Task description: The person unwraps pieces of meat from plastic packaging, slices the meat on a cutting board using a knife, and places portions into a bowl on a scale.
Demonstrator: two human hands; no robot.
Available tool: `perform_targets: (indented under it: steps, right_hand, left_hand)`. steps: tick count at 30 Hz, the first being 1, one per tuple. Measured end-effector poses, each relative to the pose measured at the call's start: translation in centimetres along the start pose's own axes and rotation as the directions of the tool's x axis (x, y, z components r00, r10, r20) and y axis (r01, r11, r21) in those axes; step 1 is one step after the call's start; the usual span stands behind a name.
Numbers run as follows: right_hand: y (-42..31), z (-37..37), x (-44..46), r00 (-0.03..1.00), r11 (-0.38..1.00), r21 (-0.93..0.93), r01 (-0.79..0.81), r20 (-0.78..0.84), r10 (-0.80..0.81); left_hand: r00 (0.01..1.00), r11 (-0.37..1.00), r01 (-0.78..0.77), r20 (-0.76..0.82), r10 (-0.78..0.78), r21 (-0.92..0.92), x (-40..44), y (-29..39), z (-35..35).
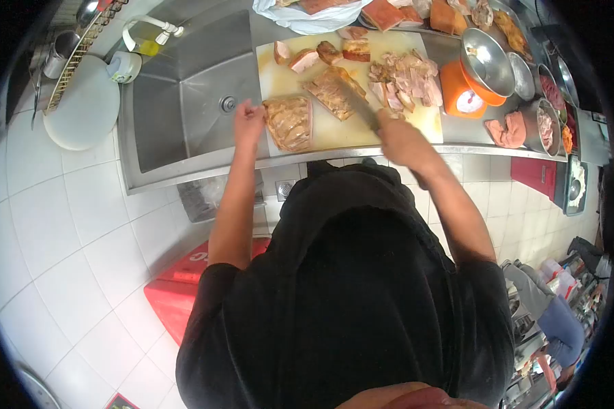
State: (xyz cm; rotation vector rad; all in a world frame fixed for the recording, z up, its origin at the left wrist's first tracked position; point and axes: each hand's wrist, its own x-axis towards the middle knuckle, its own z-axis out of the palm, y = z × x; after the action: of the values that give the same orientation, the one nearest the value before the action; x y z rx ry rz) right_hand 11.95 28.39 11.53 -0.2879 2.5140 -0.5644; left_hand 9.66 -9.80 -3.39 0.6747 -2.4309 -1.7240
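Note:
My right hand (401, 140) is wrapped round the handle of a large knife (359, 107). Its blade points up and left, over or against a browned slab of meat (329, 92) on the pale cutting board (348, 138). My left hand (249, 116) is closed at the board's left edge, beside a second slab of meat (288, 123); whether anything is in its fingers is too small to tell. Sliced meat (408, 76) lies piled on the board's right part, and several smaller chunks (303, 61) lie along its far side.
Left of the board is a steel sink (158, 112) with a white faucet (158, 27). An orange scale (457, 95) carries a metal bowl (486, 58). Metal bowls and a pink cloth (506, 131) lie at right. Another person (559, 327) is at lower right.

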Motion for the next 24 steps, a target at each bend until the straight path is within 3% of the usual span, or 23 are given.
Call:
perform_targets:
  steps: [2,5,8,11,15,17,19,24]
  right_hand:
    - [1.5,-1.4,-1.0,0.996,0.997,-0.013,-0.072,-0.056,0.072]
    - [4.3,0.8,-0.9,0.995,0.991,-0.083,-0.104,-0.014,0.104]
    - [3.3,1.0,-3.5,0.994,0.997,-0.073,0.024,0.107,-0.016]
    - [4.2,1.9,-4.6,0.992,1.000,0.021,0.015,0.126,-0.017]
    - [6.5,0.5,-4.3,0.995,0.996,0.025,-0.083,0.062,0.081]
    - [8.2,1.4,-3.3,0.993,0.998,0.011,-0.065,0.099,0.063]
    - [8.8,1.6,-2.8,0.991,0.999,0.021,-0.038,0.132,0.035]
    - [10.0,1.3,-1.2,0.999,0.999,0.020,0.033,-0.002,-0.033]
  left_hand:
    - [0.984,0.964,-0.155,-0.052,0.170,0.218,-0.1,3.2,0.8]
    - [0.863,0.695,-0.460,0.092,0.497,0.553,-3.7,5.4,3.0]
    - [0.734,0.499,-0.632,0.250,0.632,0.593,-6.0,4.5,4.8]
    - [0.804,0.598,-0.570,0.232,0.548,0.564,-5.9,4.2,5.4]
    - [0.798,0.528,-0.573,0.281,0.533,0.627,-6.9,6.3,6.1]
    - [0.768,0.441,-0.594,0.310,0.561,0.673,-7.6,6.4,6.8]
    - [0.799,0.453,-0.543,0.270,0.537,0.707,-7.7,6.4,7.3]
    - [0.771,0.445,-0.547,0.220,0.598,0.709,-6.2,5.1,7.4]
